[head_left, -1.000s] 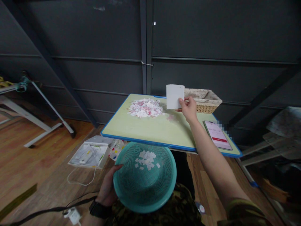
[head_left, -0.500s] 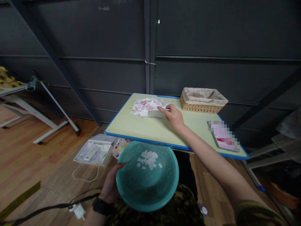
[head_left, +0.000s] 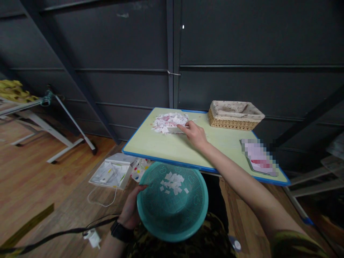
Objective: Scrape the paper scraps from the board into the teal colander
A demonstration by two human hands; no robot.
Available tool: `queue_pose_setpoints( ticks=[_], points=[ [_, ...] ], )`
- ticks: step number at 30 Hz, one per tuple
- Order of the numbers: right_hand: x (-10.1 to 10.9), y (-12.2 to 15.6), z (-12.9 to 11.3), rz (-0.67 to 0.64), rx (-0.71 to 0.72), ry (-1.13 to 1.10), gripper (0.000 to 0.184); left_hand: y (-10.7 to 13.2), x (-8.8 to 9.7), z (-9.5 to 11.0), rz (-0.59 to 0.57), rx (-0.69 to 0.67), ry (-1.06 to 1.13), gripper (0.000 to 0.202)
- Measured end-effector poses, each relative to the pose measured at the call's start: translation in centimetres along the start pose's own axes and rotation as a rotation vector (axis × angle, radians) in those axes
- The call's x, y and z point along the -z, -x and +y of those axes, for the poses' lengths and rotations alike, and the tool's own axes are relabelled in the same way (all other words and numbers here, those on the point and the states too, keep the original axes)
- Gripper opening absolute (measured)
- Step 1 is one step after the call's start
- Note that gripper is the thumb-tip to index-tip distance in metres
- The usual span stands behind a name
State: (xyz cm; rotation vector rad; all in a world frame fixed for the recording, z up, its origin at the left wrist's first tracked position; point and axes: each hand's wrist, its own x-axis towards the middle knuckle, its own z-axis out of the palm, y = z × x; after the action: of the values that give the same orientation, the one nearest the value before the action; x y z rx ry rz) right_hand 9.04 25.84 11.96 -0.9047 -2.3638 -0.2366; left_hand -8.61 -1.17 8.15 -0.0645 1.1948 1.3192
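Fingers of the left grip point(head_left: 130, 210) are hidden behind the colander point(head_left: 188, 215), bottom centre. Pixelation blurs the phone point(head_left: 258, 157) at right. The left edge cuts the yellow heap point(head_left: 14, 92); the bottom edge, the right sleeve point(head_left: 294, 245). Markings on the scraps point(head_left: 163, 120), upper centre, are too small to tell.

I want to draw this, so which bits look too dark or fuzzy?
Head view: the wall is dark, with one tiny bright spot; head view: blocky squares cover much of the phone; head view: the paper scraps by the right hand blend together softly, so many single ones are hard to tell apart.
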Motion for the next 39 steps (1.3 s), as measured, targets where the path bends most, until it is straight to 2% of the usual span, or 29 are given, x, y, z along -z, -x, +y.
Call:
queue_pose_setpoints(
  ticks=[5, 9, 16, 21, 26, 33, 39],
  points=[
    [0.7, 0.2, 0.3, 0.045, -0.034, -0.042, 0.049, 0.1, 0.1, 0.0, -0.020, -0.004, 0.008, 0.017],
    [0.4, 0.1, 0.7, 0.107, -0.060, -0.048, 0.045, 0.0, 0.3, -0.1, -0.022, -0.030, 0.004, 0.012],
    [-1.0, -0.5, 0.4, 0.130, 0.071, -0.070, 0.045, -0.7, 1.0, -0.4, -0.025, -0.023, 0.024, 0.012],
    [-0.9, -0.3, 0.3, 0.097, 0.127, -0.088, 0.046, -0.9, 1.1, -0.6, -0.040, -0.014, 0.010, 0.014],
    [-0.5, -0.5, 0.8, 0.173, 0.081, -0.116, 0.042, -0.8, 1.3, -0.6, -0.008, 0.011, 0.030, 0.011],
    [-0.9, -0.5, 0.8, 0.105, 0.117, -0.124, 0.044, -1.1, 1.6, -0.6, -0.044, -0.012, 0.017, 0.013],
    [-0.2, -0.3, 0.9, 0.181, 0.058, -0.155, 0.043, -1.2, 1.9, -0.7, -0.058, -0.020, 0.037, 0.016]
  ],
)
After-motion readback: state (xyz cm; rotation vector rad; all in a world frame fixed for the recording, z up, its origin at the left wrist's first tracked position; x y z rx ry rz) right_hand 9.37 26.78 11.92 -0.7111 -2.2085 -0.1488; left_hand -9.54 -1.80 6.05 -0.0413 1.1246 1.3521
